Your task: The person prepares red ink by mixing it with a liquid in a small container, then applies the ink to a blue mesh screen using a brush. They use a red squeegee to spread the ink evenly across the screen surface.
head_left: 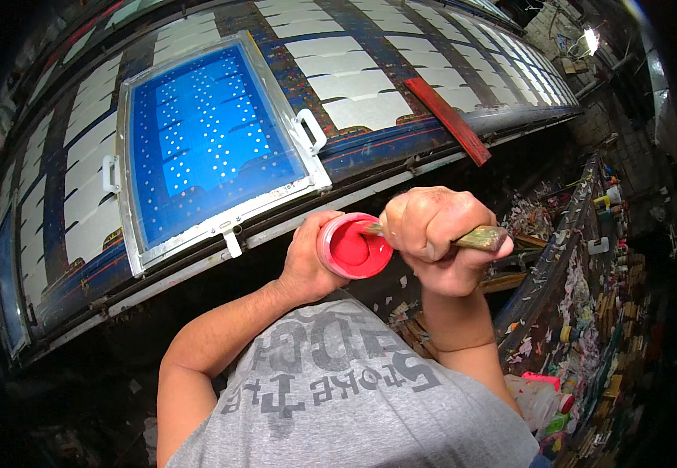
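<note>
My left hand [311,257] is closed around a round plastic pot of red paint [348,252], tilted so its contents face up toward me. My right hand [436,234] grips a worn wooden stir stick [479,238], whose far end dips into the red paint. Just beyond my hands, a framed blue screen with white dots [210,129] lies on a long sloping printing table [370,150]. A red squeegee-like bar [446,117] rests on that table to the right of the screen.
Rows of white cut pieces [350,82] cover the long table, and another framed screen [9,277] sits at far left. To my right are a paint-crusted rail [557,273], cluttered containers [541,402] and scattered scraps. A lit lamp [590,40] shows at upper right.
</note>
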`<action>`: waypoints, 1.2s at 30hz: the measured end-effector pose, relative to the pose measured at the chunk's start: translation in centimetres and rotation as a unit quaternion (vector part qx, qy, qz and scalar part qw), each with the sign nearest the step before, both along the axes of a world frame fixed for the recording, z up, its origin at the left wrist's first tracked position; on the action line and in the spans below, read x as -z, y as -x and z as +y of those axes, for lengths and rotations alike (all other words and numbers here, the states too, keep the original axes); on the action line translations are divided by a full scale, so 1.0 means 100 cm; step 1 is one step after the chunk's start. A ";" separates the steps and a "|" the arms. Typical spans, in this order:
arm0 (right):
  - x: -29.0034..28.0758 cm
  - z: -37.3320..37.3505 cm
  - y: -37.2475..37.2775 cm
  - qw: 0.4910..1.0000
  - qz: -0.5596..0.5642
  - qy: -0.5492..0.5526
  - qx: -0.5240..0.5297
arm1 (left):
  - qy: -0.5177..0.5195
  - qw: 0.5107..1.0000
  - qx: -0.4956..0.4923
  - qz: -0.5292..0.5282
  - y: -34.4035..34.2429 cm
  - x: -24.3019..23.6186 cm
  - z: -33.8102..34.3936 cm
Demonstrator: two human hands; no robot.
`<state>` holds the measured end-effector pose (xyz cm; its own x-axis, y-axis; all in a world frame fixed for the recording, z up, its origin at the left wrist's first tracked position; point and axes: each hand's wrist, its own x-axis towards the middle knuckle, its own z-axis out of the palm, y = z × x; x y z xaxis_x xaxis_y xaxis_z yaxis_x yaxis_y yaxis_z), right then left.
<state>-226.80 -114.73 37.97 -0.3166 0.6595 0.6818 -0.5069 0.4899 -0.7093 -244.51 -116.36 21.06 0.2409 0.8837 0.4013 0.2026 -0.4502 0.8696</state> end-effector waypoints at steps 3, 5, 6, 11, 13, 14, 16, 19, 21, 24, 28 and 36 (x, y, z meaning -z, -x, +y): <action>0.000 0.001 0.001 0.997 -0.047 0.023 -0.052 | 0.002 1.000 -0.021 0.001 0.005 0.000 0.000; -0.004 0.001 0.004 0.993 -0.032 0.049 -0.106 | 0.004 1.000 -0.019 -0.006 0.006 0.001 0.001; -0.007 0.001 0.005 0.989 -0.021 0.043 -0.138 | 0.006 1.000 -0.015 -0.011 0.006 0.001 0.000; -0.015 0.001 0.017 0.999 0.020 0.001 -0.030 | 0.015 1.000 -0.022 -0.003 0.009 0.003 -0.002; -0.013 -0.001 0.019 0.993 -0.013 0.034 -0.116 | 0.012 0.999 -0.030 0.011 0.014 0.003 -0.002; -0.014 -0.002 0.017 0.989 -0.046 0.047 -0.132 | 0.009 0.999 -0.029 0.015 0.015 0.003 -0.002; -0.015 -0.001 0.014 0.991 -0.045 0.038 -0.123 | 0.006 0.999 -0.032 0.015 0.015 0.003 -0.003; -0.011 0.000 0.015 1.000 -0.014 -0.009 -0.019 | 0.006 1.000 -0.015 0.001 0.015 0.000 -0.004; -0.012 -0.001 0.014 0.999 -0.002 -0.008 -0.043 | 0.004 1.000 -0.013 -0.007 0.019 -0.003 -0.003; -0.018 -0.003 0.014 0.989 -0.089 0.028 -0.111 | 0.000 0.999 -0.026 -0.020 0.030 -0.008 -0.004; -0.021 -0.008 0.028 0.999 -0.027 -0.018 -0.040 | -0.001 1.000 -0.019 -0.001 0.032 -0.012 -0.010; -0.038 -0.009 0.043 0.987 0.077 -0.018 -0.138 | -0.031 0.999 -0.013 -0.032 0.059 -0.012 -0.015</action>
